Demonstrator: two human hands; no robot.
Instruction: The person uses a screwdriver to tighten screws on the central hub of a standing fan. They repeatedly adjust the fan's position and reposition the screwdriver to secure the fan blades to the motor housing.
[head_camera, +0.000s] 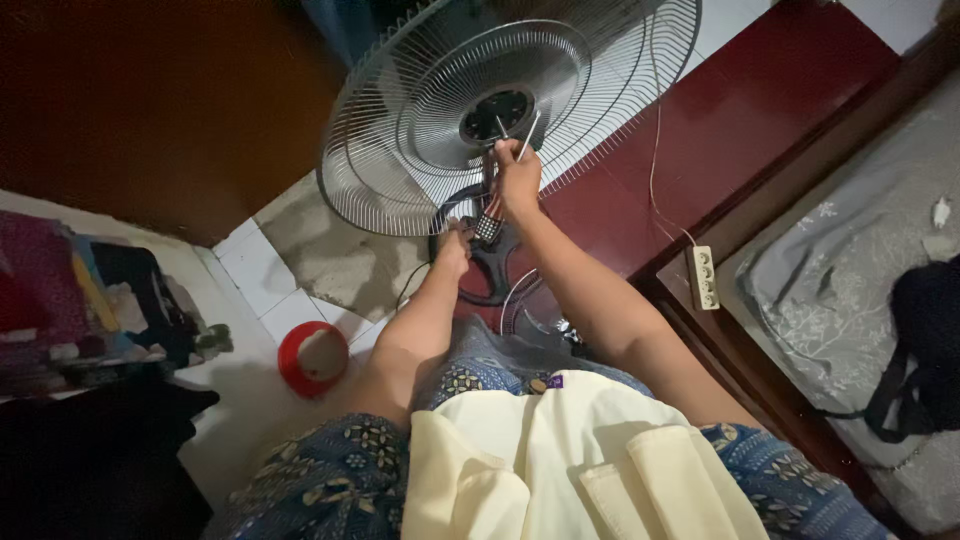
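No packages, labels, signs or screens show anywhere in this view.

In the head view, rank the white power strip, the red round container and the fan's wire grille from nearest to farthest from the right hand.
From the right hand:
1. Wire grille: right at the hand, around the fan hub.
2. White power strip: to the hand's right, on the dark red ledge.
3. Red round container: lower left, on the tiled floor.

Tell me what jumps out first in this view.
The round wire fan guard fills the top centre, tilted over the tiled floor. The right hand holds a thin tool at its dark hub, while the left hand rests lower on the black fan base. A red bowl sits on the floor, lower left.
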